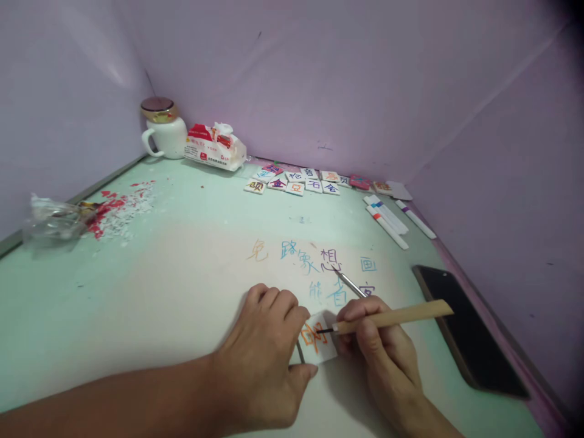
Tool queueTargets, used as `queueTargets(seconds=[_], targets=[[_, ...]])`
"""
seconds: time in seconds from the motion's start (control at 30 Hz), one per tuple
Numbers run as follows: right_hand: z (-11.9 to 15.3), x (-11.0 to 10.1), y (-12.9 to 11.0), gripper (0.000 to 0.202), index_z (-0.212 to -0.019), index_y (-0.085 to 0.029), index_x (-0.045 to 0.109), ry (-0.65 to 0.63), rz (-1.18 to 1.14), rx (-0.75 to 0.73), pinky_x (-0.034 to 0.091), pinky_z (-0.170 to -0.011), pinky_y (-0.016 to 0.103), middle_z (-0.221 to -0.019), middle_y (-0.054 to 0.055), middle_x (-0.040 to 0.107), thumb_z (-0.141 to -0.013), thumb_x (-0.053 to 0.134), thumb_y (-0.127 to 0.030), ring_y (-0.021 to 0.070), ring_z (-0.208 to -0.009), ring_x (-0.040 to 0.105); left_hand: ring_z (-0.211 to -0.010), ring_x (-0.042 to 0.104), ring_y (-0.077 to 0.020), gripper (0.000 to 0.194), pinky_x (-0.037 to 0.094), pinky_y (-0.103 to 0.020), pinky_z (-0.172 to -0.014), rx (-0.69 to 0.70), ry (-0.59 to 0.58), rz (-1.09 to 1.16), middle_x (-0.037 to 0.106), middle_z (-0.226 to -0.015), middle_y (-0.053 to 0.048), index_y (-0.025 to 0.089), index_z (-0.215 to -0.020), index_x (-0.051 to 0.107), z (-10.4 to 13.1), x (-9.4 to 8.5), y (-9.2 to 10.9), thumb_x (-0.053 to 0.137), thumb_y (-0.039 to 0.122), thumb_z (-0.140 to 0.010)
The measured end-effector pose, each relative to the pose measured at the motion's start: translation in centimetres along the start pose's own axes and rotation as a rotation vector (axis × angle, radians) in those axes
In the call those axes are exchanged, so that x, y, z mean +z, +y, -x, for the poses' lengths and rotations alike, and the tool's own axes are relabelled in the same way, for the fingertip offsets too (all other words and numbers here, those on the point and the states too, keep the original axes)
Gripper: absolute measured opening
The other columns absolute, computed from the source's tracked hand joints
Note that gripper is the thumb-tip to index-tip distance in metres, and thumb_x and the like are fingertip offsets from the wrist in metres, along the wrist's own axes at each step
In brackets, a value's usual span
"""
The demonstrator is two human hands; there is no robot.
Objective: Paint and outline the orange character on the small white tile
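Observation:
My left hand [269, 353] grips the left side of a small white tile [326, 350], its thumb at the lower edge. An orange character is drawn on the tile. In my right hand [385, 353] is a carving tool [392, 316] with a light wooden handle, held between thumb and fingers. Its thin dark tip meets the orange strokes. A slim metal tool [351, 284] shows just beyond my right hand, partly hidden by it. Coloured characters are written on the tabletop [191, 298] beyond my hands.
A black phone [472, 331] lies at the right. Capped markers [387, 227] and rows of character tiles [295, 189] sit farther back. Near the back wall are a tissue pack [214, 148] and a white mug [168, 139]. Red and white shavings [121, 210] lie beside a plastic bag [57, 219].

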State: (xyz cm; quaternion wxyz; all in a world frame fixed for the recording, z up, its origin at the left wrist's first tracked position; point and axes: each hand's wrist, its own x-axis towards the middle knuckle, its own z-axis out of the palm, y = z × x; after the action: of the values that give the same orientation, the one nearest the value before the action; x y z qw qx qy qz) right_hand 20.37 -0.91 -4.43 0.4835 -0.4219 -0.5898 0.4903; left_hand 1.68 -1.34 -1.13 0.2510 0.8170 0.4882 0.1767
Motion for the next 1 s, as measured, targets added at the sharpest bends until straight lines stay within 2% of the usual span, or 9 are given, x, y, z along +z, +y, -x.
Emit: queueTargets(seconds=[0.13,0.33,0.67,0.87,1.0], targets=[[-0.1,-0.1,-0.1,0.014,-0.092,-0.024,0.052,-0.045,0.165,-0.106,0.037,-0.051,0.026,-0.072,0.000,0.050,-0.096,0.040,-0.031,0.0145,-0.059,0.046,-0.088,0.046,-0.0257,0.032,0.034,-0.049,-0.087,0.003,-0.013,-0.011,0.053,-0.092,-0.007,0.019,-0.097,0.056,-0.1,-0.2,0.1,0.067,0.029,-0.069],[-0.8,0.2,-1.0,0.010,-0.095,-0.024,0.046,-0.234,0.378,-0.327,0.039,-0.056,0.027,-0.076,0.001,0.049,-0.094,0.036,-0.021,0.0155,-0.066,0.047,-0.088,0.046,-0.0252,0.025,0.033,-0.047,-0.086,-0.005,-0.034,-0.022,0.052,-0.091,-0.006,0.018,-0.092,0.057,-0.2,-0.2,0.2,0.065,0.026,-0.069],[-1.2,0.6,-1.4,0.015,-0.094,-0.024,0.044,-0.290,0.451,-0.367,0.039,-0.054,0.026,-0.073,-0.001,0.048,-0.087,0.039,-0.011,0.0130,-0.061,0.047,-0.087,0.045,-0.0238,0.022,0.032,-0.045,-0.086,0.008,-0.019,-0.020,0.050,-0.089,-0.005,0.019,-0.088,0.055,0.0,0.1,0.0,0.063,0.024,-0.067],[-1.6,0.7,-1.9,0.019,-0.090,-0.020,0.044,-0.313,0.534,-0.507,0.038,-0.052,0.026,-0.069,0.000,0.049,-0.081,0.040,-0.004,0.0136,-0.060,0.050,-0.086,0.044,-0.0234,0.020,0.032,-0.044,-0.085,0.011,-0.002,-0.040,0.050,-0.089,-0.005,0.018,-0.086,0.054,-0.2,0.4,-0.1,0.061,0.023,-0.068],[-2.1,0.7,-2.2,0.015,-0.087,-0.020,0.044,-0.352,0.556,-0.517,0.036,-0.049,0.025,-0.066,-0.001,0.049,-0.081,0.040,-0.007,0.0131,-0.055,0.047,-0.085,0.044,-0.0229,0.020,0.032,-0.043,-0.084,0.008,-0.013,-0.036,0.050,-0.089,-0.005,0.018,-0.087,0.055,-0.1,0.5,-0.1,0.060,0.022,-0.068]])
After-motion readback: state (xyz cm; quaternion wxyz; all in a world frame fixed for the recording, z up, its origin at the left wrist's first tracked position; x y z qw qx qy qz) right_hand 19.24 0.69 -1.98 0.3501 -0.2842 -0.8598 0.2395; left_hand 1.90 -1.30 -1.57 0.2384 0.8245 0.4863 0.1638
